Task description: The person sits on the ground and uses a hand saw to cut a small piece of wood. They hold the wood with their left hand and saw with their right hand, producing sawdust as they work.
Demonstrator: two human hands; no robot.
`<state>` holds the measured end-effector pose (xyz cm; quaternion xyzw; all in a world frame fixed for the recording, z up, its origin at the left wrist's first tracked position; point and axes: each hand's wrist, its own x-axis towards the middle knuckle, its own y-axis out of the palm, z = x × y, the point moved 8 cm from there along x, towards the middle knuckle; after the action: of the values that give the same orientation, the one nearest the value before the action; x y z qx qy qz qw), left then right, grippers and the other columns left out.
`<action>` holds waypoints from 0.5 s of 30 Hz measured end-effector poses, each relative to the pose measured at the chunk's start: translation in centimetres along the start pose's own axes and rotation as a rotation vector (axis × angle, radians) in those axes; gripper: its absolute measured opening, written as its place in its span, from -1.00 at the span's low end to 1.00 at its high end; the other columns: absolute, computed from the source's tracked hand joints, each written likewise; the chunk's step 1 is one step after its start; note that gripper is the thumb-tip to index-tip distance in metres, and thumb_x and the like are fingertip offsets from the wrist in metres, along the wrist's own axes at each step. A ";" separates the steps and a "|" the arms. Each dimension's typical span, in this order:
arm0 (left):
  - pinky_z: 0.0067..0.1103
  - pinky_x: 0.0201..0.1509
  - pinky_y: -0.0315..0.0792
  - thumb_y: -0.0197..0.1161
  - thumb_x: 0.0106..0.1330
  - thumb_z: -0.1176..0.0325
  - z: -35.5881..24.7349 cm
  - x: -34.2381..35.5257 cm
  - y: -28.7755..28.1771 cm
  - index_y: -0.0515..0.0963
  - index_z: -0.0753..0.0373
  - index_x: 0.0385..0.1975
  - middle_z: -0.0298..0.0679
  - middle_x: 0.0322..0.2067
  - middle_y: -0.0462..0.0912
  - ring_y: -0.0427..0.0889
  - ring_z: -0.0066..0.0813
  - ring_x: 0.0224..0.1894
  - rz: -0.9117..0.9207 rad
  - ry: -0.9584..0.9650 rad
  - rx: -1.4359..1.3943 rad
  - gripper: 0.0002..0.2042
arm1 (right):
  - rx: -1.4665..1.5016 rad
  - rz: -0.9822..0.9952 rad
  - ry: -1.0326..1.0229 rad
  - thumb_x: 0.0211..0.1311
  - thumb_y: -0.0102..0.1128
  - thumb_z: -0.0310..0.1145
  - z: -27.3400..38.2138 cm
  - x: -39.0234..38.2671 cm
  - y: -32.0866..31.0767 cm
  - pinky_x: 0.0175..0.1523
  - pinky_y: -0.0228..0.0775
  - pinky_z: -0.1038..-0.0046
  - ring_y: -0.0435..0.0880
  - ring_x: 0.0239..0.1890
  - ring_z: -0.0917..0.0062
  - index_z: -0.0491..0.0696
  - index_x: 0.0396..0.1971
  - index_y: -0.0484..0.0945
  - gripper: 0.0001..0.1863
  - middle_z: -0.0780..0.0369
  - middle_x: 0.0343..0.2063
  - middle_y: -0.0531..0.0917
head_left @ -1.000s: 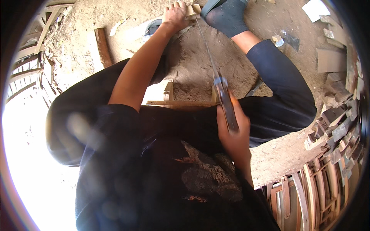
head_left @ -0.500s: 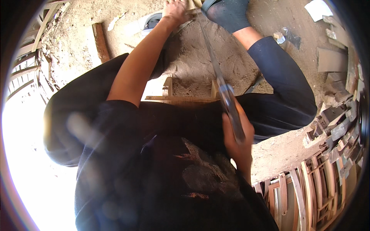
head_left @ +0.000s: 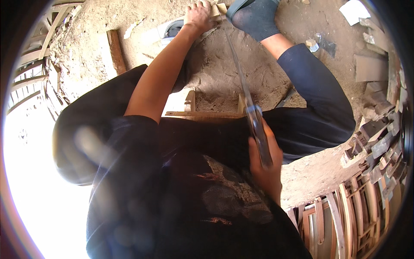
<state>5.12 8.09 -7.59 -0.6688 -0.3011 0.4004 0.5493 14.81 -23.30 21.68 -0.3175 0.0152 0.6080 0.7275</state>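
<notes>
My right hand (head_left: 268,175) is closed around the dark handle of a handsaw (head_left: 236,60). The thin blade stretches away from me, its far end at a pale piece of wood (head_left: 221,8) near the top of the view. My left hand (head_left: 199,18) presses on that wood with fingers bent over it, just left of the blade. Right beside the blade's far end is my foot in a dark sock and sandal (head_left: 255,18). Part of the wood is hidden under my left hand.
A low wooden stool or frame (head_left: 202,114) stands between my legs. On the dirt floor lie a wood offcut (head_left: 115,52), a clear plastic scrap (head_left: 326,45) and a white sheet (head_left: 355,11). Wood blocks (head_left: 379,129) and slatted wooden frames (head_left: 345,211) are piled at right.
My right hand and the saw have shifted only slightly, still with the blade's far end at the wood. My left hand keeps its place on the wood. The whole view has moved a little.
</notes>
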 end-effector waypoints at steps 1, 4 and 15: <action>-0.23 0.16 0.37 0.23 0.18 -0.25 -0.1 -0.2 -1.4 0.36 0.40 0.12 -0.01 0.00 0.49 0.48 -0.01 0.10 -0.008 -0.017 -0.024 -0.22 | -0.018 -0.018 -0.014 0.36 0.11 -0.48 0.2 -1.1 -0.7 0.09 0.48 0.41 0.69 0.06 0.29 -0.19 0.30 0.33 -0.49 -0.13 0.00 0.62; -0.22 0.20 0.36 0.21 0.15 -0.35 1.2 -0.9 -2.2 0.35 0.41 0.12 0.02 0.03 0.49 0.47 -0.02 0.17 0.099 -0.107 -0.164 -0.14 | -0.031 0.076 0.053 0.37 0.08 -0.49 -0.4 1.6 0.2 0.11 0.48 0.40 0.68 0.08 0.29 -0.20 0.29 0.34 -0.51 -0.12 0.04 0.61; -0.23 0.22 0.37 0.34 0.01 -0.35 1.5 0.0 -2.2 0.34 0.37 0.11 0.02 0.05 0.51 0.50 -0.06 0.17 0.084 -0.121 -0.198 -0.10 | 0.099 0.122 0.205 0.33 0.09 -0.53 -1.2 2.2 0.7 0.03 0.53 0.41 0.74 -0.02 0.30 -0.23 0.31 0.30 -0.46 -0.10 -0.05 0.66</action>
<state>3.84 9.29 -5.58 -0.7062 -0.3435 0.4312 0.4443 15.21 -21.85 19.53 -0.3400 0.1387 0.6139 0.6987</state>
